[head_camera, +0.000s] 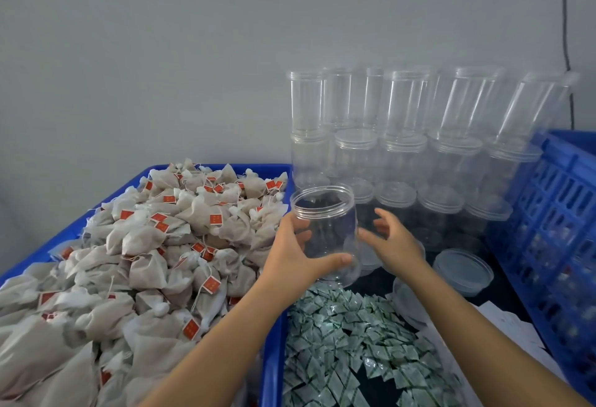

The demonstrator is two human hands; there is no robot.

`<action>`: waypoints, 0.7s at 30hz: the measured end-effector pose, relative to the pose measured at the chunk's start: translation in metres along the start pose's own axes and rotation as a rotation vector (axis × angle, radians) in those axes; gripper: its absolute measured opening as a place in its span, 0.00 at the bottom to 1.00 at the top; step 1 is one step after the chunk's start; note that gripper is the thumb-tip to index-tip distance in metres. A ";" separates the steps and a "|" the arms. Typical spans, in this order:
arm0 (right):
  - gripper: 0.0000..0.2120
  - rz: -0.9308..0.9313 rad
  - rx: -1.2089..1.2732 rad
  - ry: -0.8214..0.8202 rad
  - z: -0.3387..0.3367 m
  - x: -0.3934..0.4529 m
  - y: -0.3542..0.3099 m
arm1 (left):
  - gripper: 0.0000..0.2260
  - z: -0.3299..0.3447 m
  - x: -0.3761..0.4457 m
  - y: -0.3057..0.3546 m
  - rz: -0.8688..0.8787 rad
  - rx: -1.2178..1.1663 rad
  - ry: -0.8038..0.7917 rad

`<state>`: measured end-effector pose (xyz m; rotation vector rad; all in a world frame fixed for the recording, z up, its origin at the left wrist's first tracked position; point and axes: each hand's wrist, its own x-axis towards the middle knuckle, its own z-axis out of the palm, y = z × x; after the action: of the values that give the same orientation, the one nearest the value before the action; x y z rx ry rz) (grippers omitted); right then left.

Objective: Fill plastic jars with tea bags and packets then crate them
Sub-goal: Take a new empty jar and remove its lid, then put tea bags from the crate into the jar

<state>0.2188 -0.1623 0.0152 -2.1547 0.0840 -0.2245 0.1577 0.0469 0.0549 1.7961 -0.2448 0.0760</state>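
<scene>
Clear plastic jar (325,229), lidless and mouth up, is held a little tilted above the work surface by the left hand (295,253), whose thumb curls across the jar's front near its base while the fingers wrap behind it. The right hand (392,239) is just beside the jar with fingers spread and relaxed, holding nothing; whether a fingertip touches the jar wall cannot be told. To the left, a blue tray (272,358) is heaped with beige tea bags (138,258) bearing red tags on strings. Below the jar lies a pile of small green-and-white packets (348,348). Behind it, empty clear jars (403,136) with lids stand stacked in rows against a grey wall. A loose clear lid (462,269) rests near the right forearm. At the right edge stands a blue slatted crate (554,213).
</scene>
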 end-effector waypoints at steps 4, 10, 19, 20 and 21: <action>0.46 -0.127 0.497 -0.220 -0.012 -0.053 -0.039 | 0.43 0.006 -0.004 -0.001 0.063 0.088 -0.061; 0.43 -0.174 0.531 -0.218 -0.002 -0.093 -0.041 | 0.44 0.000 -0.018 0.012 0.242 0.311 -0.268; 0.49 -0.185 0.589 -0.294 0.022 -0.128 -0.025 | 0.39 -0.054 -0.021 0.039 0.110 1.098 -0.505; 0.51 -0.187 0.564 -0.310 0.028 -0.134 -0.024 | 0.35 -0.063 -0.023 0.040 0.104 1.172 -0.440; 0.51 -0.187 0.533 -0.311 0.034 -0.139 -0.023 | 0.31 -0.073 -0.026 0.039 0.098 1.236 -0.348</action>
<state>0.0883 -0.1012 -0.0025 -1.6401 -0.3244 -0.0100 0.1304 0.1117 0.1050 3.0291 -0.6238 -0.0331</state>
